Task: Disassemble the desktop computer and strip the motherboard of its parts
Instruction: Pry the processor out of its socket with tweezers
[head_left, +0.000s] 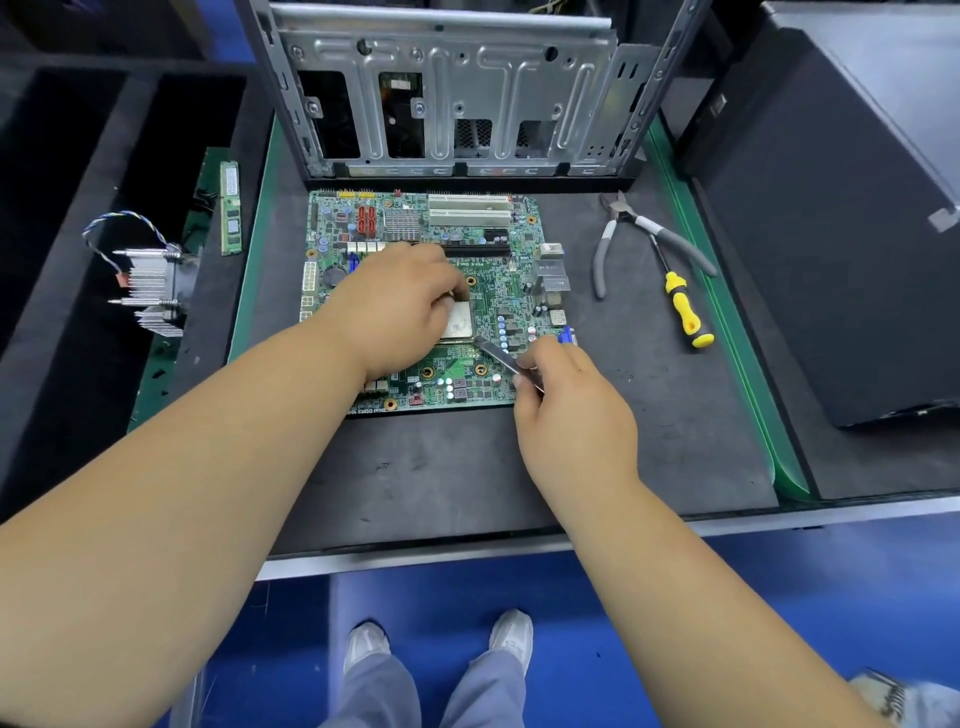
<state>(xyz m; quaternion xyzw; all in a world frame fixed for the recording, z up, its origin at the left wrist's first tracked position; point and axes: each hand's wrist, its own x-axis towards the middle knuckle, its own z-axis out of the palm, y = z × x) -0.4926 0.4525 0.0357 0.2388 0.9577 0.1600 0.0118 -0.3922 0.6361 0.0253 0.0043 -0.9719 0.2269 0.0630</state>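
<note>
Here, green motherboard (421, 296) flat on mat, silver processor (459, 320) seated

1 head-worn wide-angle view – looks forward and steeply down, close over the motherboard (421, 296) and workbench (415, 467).

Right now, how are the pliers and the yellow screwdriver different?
The pliers have two grey handles spread apart in a V; the screwdriver has one chunky yellow-and-black handle. The pliers end in short pointed metal tips, the screwdriver in a thin dark shaft. The pliers lie on top, crossing the screwdriver's shaft. Both rest untouched on the dark mat, right of the motherboard.
</note>
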